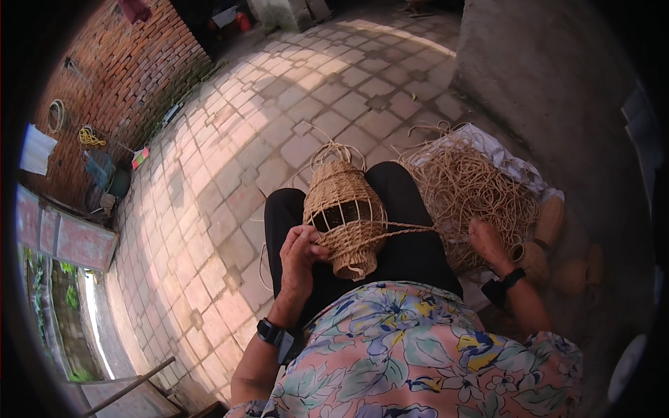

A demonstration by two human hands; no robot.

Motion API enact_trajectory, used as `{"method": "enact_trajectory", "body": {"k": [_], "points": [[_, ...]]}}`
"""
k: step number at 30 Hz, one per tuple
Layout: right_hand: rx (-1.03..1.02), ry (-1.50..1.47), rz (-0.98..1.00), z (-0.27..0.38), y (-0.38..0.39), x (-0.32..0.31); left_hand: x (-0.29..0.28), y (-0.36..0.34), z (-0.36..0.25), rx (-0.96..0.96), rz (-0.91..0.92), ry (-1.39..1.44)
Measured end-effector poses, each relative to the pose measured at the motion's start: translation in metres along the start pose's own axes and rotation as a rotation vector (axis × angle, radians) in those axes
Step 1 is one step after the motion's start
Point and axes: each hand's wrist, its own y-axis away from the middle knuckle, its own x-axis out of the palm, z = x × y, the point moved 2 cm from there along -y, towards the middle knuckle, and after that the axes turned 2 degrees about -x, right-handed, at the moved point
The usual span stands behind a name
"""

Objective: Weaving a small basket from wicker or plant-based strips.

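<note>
A woven cord basket (341, 188) with a band of bare ribs lies across my black-trousered lap, its narrow neck toward me. My left hand (303, 258) grips its left side near the neck. A twisted cord (408, 227) runs from the basket toward my right hand (488, 244), whose fingers are closed on it, out to the right of my knee. Beneath and behind that hand lies a big tangled heap of straw-coloured cord (467, 181) on a white sack (481, 139). More loose cord loops out from the far end of the basket.
Several small woven baskets (547, 223) sit beside the heap at right. A paved floor (209, 216) surrounds me. A brick wall (118, 83) with hanging coils and a pale leaning panel (77, 237) are at left, a grey wall (529, 70) at right. A pole (132, 383) crosses the lower left.
</note>
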Motion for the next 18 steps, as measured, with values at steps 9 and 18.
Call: {"method": "enact_trajectory", "body": {"k": [9, 18], "points": [[0.352, -0.477, -0.147, -0.022, -0.025, -0.019, 0.034, 0.012, -0.042, 0.392, -0.227, -0.735], [0.496, -1.075, -0.133, -0.007, -0.031, -0.038, 0.070, -0.014, -0.037, 0.003, 0.292, -0.631]]}}
